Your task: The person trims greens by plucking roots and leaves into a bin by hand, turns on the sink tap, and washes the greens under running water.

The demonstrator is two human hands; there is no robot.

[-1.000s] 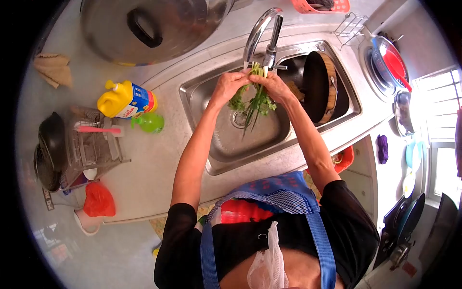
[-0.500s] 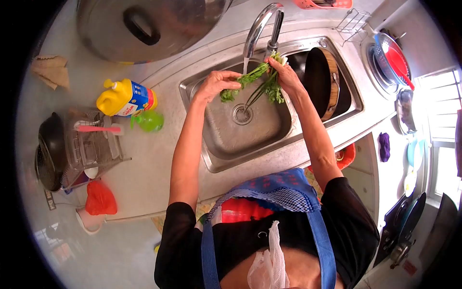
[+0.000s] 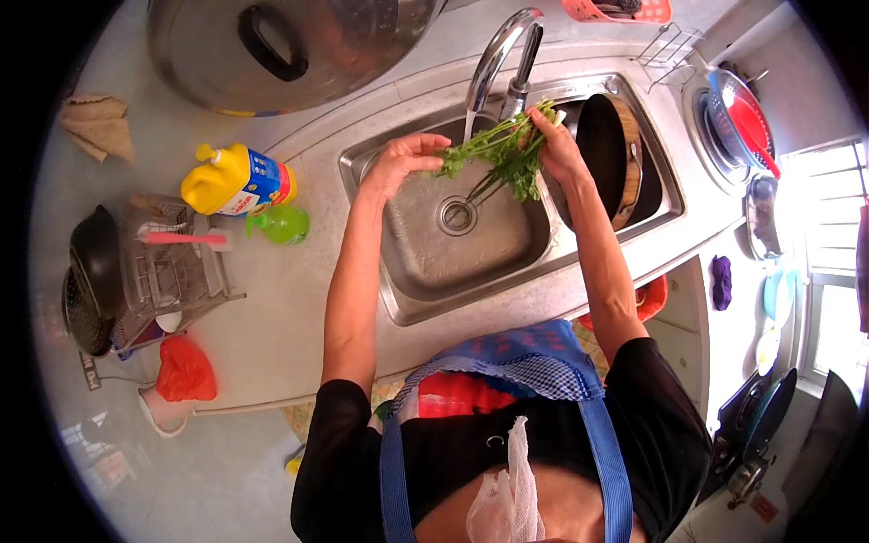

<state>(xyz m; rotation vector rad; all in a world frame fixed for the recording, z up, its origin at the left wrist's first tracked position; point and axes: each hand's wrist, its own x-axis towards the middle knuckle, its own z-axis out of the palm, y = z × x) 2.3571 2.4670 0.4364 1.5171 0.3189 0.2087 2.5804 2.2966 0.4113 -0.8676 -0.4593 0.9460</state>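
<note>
Leafy green herbs [image 3: 502, 152] are stretched between my two hands over the left basin of the steel sink [image 3: 434, 271]. My right hand [image 3: 558, 149] pinches the pale stem ends at the right. At the left, my left hand [image 3: 405, 163] has its fingers closed on the leafy tips. Water runs from the curved faucet [image 3: 493, 59] just behind the herbs. Some dark green stalks hang down near the drain [image 3: 456, 215].
In the right basin a black pan [image 3: 602, 158] stands beside a wooden-rimmed lid [image 3: 627, 163]. Left of the sink are a yellow jug [image 3: 217, 188], a green bottle [image 3: 282, 223] and a wire rack [image 3: 172, 262]. A large metal lid [image 3: 344, 54] lies behind.
My hands have moved apart from where they met under the faucet, my left hand going left. The herbs, bunched and hanging before, now stretch sideways between them.
</note>
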